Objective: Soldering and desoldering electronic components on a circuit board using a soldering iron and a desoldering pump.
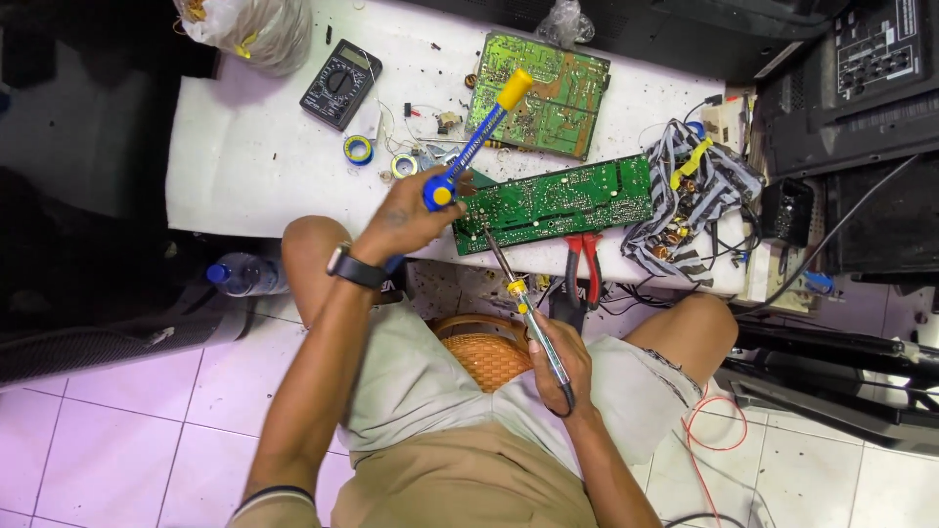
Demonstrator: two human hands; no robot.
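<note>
beige cotton shorts and a light shirt (421,391) fill the bottom of the view, with a woven orange wicker basket (486,354) between the knees.

largest on the white padded worktop (235,166) is the long green printed circuit board (553,203), solder side up, its near end just beyond the left fingertips. a second green board (548,93) lies flat further out. beside them sit a striped cloth bundle of copper coils (685,200), a black handheld multimeter (339,83), red-handled pliers (585,266) and a small blue solder reel (358,150).

the left hand (406,220) is closed tight round the blue-and-yellow plastic desoldering pump (474,137), which tilts up and away from the thumb. the right hand (558,367) is curled round the slim grey-handled soldering iron (528,313); its metal tip reaches forward from the fingers to touch the long board's near edge.

risks, as i judge them: the hot tip is close to the left fingers and above bare thighs, so a slip could burn skin. lingering on one pad could lift copper. the board lies unclamped on soft padding and may slide under pressure. the iron's cord trails by the knee and could snag.
</note>
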